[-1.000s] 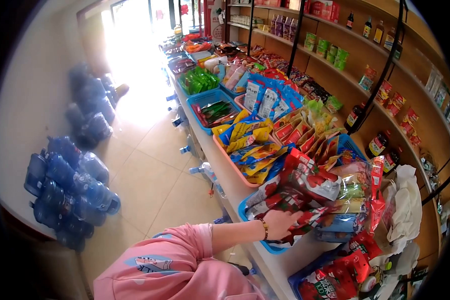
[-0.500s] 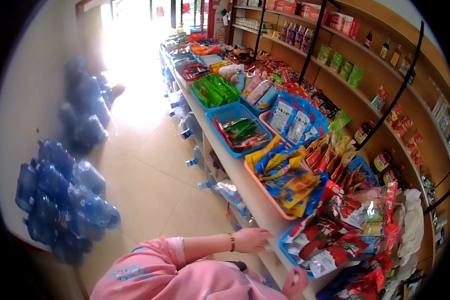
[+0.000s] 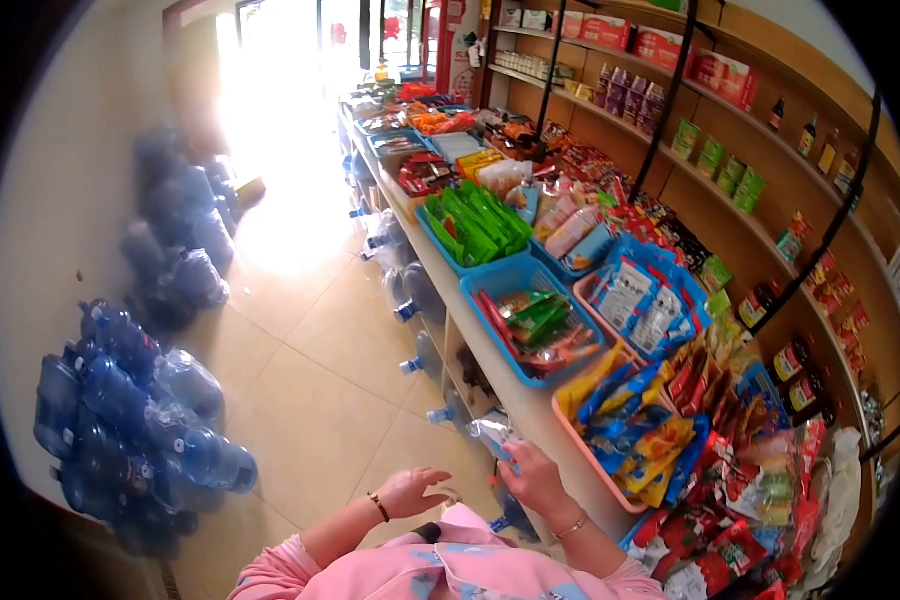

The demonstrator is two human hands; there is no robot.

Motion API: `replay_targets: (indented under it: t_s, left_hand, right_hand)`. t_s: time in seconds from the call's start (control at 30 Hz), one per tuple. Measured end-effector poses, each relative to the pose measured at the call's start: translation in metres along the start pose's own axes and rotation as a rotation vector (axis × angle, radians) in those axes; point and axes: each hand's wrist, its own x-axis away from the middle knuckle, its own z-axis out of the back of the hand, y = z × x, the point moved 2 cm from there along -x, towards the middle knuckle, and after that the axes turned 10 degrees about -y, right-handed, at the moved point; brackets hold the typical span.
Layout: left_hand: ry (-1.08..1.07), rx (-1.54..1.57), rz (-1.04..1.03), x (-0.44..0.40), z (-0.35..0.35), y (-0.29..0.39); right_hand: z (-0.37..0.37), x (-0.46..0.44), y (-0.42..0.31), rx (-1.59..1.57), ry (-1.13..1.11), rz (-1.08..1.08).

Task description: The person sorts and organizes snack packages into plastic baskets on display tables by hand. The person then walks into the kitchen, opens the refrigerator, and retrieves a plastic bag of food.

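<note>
And the left hand, fingers parted, has left the red-and-white plastic pouches untouched between four and five o'clock, right hand grip unclear!

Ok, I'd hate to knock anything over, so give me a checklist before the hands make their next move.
1. Left hand clear of the baskets: ok, apart from them.
2. Right hand clear of the pink basket: ok, there is a gap.
3. Right hand empty: cannot tell; something pale and blue shows at its fingertips.
4. Pink basket upright on the counter: ok.
5. Red packets fully in view: not ok, the picture's lower edge cuts some off.
</note>
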Motion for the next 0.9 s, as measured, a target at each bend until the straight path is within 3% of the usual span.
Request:
replay_targets:
  t_s: [0.23,0.57,0.9]
  left_hand:
    - [-0.01,-0.049,-0.01,-0.07,0.072,-0.042]
    - [-0.167,-0.164,0.008,-0.2,0.183,-0.075]
    - [-0.181,-0.144,-0.301,-0.304,0.262,-0.076]
  right_hand:
    - [-0.012,-0.124,0.055,0.025,0.16,0.02]
    - [-0.022,-0.215,0.12,0.186,0.166,-0.312]
    - [-0.035,-0.235,0.155,0.12,0.078,-0.49]
